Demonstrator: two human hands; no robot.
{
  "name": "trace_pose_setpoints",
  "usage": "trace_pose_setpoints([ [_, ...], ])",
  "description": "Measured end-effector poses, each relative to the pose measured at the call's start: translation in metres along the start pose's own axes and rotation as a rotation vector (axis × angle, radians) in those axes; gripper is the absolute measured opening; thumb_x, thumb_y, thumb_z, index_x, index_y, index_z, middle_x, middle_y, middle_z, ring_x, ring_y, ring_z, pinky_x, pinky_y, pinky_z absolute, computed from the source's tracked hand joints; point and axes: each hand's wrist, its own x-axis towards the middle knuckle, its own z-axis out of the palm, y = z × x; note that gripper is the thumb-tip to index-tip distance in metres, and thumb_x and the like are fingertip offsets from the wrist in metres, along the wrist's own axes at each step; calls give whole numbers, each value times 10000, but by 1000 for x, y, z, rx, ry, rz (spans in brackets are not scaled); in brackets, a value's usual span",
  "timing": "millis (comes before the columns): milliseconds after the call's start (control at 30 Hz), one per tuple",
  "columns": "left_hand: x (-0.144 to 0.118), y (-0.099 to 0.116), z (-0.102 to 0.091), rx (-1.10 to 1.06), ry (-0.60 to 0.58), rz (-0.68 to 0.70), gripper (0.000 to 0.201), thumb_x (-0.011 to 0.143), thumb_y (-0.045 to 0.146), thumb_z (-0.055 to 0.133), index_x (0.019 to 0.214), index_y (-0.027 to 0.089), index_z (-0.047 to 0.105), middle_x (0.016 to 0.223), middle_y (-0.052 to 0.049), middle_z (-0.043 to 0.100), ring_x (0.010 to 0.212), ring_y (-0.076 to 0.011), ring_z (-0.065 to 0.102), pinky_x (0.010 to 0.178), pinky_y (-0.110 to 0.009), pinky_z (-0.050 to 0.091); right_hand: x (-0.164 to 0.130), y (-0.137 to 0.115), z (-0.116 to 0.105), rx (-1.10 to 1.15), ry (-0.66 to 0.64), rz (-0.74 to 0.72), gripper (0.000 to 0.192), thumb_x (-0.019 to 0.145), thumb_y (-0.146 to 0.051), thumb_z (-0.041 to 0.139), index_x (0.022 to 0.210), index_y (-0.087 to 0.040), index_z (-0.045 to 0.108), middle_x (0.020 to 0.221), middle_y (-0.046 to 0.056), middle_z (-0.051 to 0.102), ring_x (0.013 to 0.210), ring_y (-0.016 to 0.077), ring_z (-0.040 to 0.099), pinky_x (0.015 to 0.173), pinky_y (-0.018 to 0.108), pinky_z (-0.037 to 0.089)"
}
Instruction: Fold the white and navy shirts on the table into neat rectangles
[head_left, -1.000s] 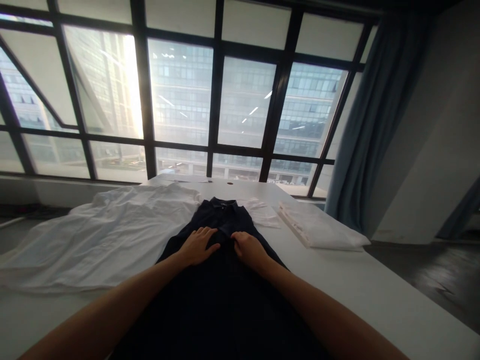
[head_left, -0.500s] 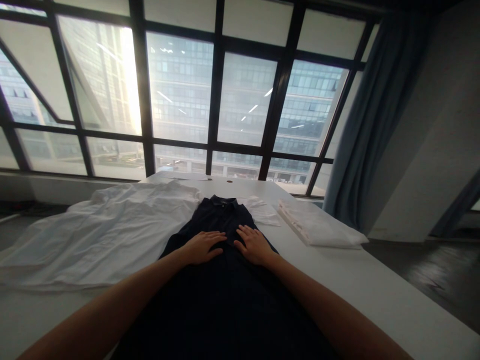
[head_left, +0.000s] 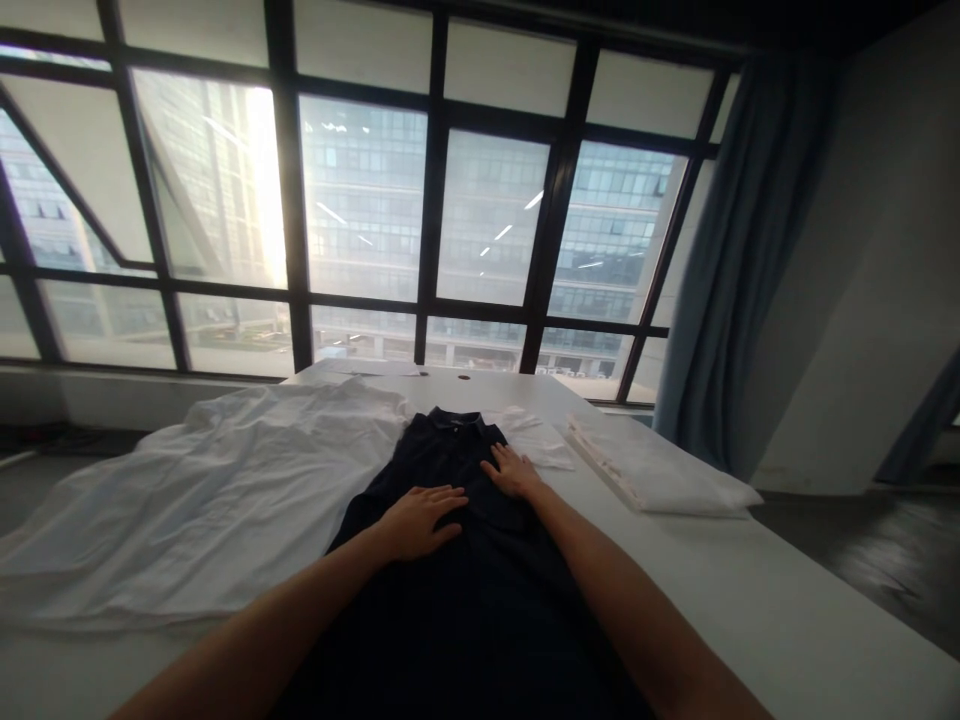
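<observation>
Dark shirt lies flat along the middle of the white tabletop, collar toward the far edge by the window, hem running off the near edge under the person's arms. Left hand rests palm down on the shirt's chest, fingers spread & flat, grasping nothing. Right hand lies further up, near the collar on the shirt's right shoulder area, also flat w/ fingers loose, nothing pinched in it; its fingertips sit just beside a small white cloth piece that lies touching the dark shirt's right edge. Hands are apart, right one closer to the far edge than the left.

Left of the dark shirt a big white shirt is spread out, wrinkled, covering most of the left side of the tabletop; its right edge touches or slightly tucks under the dark one, can't tell which. Toward the right edge, well apart from the hands, sits a folded white stack in what looks like clear wrap. A tiny dark dot shows near the far edge. Blue curtain hangs past the far right corner
</observation>
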Motion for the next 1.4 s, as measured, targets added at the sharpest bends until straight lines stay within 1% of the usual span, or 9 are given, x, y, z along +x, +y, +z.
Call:
trace_pose_setpoints([
  [167,6,-10,1,-141,32,-27,514,938,482,443,1405,271,484,1503,-28,444,1372,-228,422,1135,-398,330,4,9,13,61,55,-25,720,988,-610,251,1546,-156,232,1599,96,145,1472,243,118,1182,481,82],
  [267,22,-33,-10,-264,154,-204,532,949,476,389,1386,196,505,1439,-69,521,1282,-220,521,1069,-324,413,13,13,5,122,91,5,677,1008,-554,265,1524,-117,290,1581,126,211,1457,241,189,1178,413,149],
  [400,51,-78,-33,-83,260,-435,455,890,396,484,1243,143,620,1266,-127,647,1162,-266,602,1012,-340,442,35,24,-18,200,136,47,571,965,-473,460,1407,-111,486,1451,153,458,1329,260,438,1077,324,343],
  [567,90,-130,-40,-51,156,-632,397,887,390,466,1114,150,686,1109,-122,716,1059,-268,652,896,-325,481,64,38,-42,232,147,132,450,904,-399,572,1238,-104,633,1253,155,630,1170,262,585,944,283,446],
  [767,129,-163,-28,-39,105,-789,299,837,375,521,849,151,718,859,-116,739,906,-257,687,759,-288,499,90,46,-34,382,157,123,174,757,-313,717,803,-146,725,864,72,731,873,232,680,718,249,502],
  [1000,138,-174,-36,-37,119,-855,257,727,340,662,930,188,706,917,-69,735,894,-231,679,709,-254,494,97,43,-46,403,229,114,208,718,-271,749,883,-146,731,881,59,723,871,205,675,745,235,492],
  [1167,141,-168,-75,35,398,-770,273,753,365,660,977,209,688,987,-67,718,952,-243,649,805,-294,492,93,32,-78,410,446,134,261,774,-300,722,975,-136,694,951,93,714,859,215,677,742,258,507],
  [1300,158,-164,-114,89,496,-720,318,825,385,608,1028,147,666,1037,-100,696,1028,-244,615,907,-320,453,104,17,-107,654,463,183,312,848,-283,652,1103,-106,621,843,90,712,627,173,672,594,242,519],
  [1400,172,-160,-124,108,519,-728,368,914,337,493,1168,97,608,1144,-142,673,1129,-250,585,985,-331,415,115,5,-121,681,479,168,398,907,-283,582,1247,-82,544,978,132,711,781,203,704,704,265,545],
])
